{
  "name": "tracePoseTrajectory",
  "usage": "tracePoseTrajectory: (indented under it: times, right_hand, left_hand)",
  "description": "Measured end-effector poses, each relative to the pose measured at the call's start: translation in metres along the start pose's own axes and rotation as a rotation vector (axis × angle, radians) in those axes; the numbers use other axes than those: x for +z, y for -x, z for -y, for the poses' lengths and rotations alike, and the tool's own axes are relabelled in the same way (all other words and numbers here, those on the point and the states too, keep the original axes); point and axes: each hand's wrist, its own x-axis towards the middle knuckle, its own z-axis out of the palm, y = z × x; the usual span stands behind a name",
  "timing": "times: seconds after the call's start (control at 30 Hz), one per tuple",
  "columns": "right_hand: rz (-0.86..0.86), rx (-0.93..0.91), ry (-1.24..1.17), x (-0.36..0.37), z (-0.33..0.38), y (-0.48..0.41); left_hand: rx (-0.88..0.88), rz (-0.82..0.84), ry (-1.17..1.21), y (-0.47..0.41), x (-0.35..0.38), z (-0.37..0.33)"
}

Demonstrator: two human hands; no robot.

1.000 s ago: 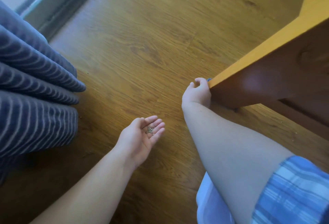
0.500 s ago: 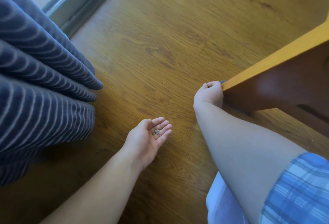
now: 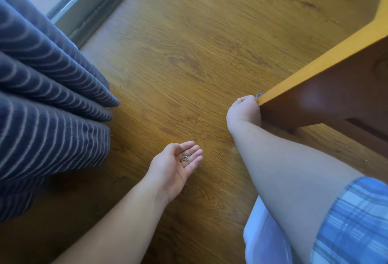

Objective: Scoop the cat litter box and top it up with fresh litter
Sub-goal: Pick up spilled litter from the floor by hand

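Stray-litter pickup seems underway: the left hand (image 3: 175, 165) cups open around litter grains (image 3: 185, 157), the right hand (image 3: 243, 110) pinches something at the cabinet (image 3: 327, 87) corner, so next gather leftover floor (image 3: 189, 53) grains.

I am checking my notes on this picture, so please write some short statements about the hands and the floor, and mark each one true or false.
1. The left hand lies palm up with a small heap of grey litter granules in it. True.
2. The right hand rests flat on the floor with fingers spread. False: it is curled at the lower corner of the orange wooden cabinet.
3. The dark blue striped curtain hangs on the left side. True.
4. The brown wooden plank floor is covered by a carpet. False: it is bare.
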Motion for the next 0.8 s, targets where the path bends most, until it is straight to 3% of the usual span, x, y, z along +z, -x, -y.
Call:
tracePoseTrajectory:
  times: [0.1,0.27,0.4,0.5,0.6,0.67,0.73,0.8]
  right_hand:
    - [0.054,-0.059,-0.028,-0.008,0.003,0.015]
    - [0.432,-0.491,-0.082,-0.032,-0.006,0.092]
    - [0.566,-0.85,0.365,-0.059,-0.005,0.117]
    - [0.574,-0.958,0.581,-0.066,-0.006,0.111]
    - [0.51,-0.984,0.49,-0.074,-0.004,0.099]
    - [0.342,-0.984,0.439,-0.076,0.005,0.069]
    - [0.164,-0.995,0.649,-0.076,0.021,0.035]
    - [0.091,-0.95,0.994,-0.072,0.039,0.014]
  left_hand:
    - [-0.01,0.006,0.002,-0.002,0.001,0.001]
    - [-0.015,0.039,0.042,-0.006,0.011,0.005]
    - [-0.009,0.081,0.0,-0.008,0.02,0.008]
    - [-0.019,0.082,0.004,-0.013,0.024,0.009]
    - [-0.015,0.086,0.034,-0.015,0.027,0.006]
    - [-0.021,0.076,0.034,-0.014,0.027,0.002]
    - [-0.017,0.054,0.027,-0.014,0.023,0.0]
    - [-0.02,0.05,0.04,-0.012,0.02,0.0]
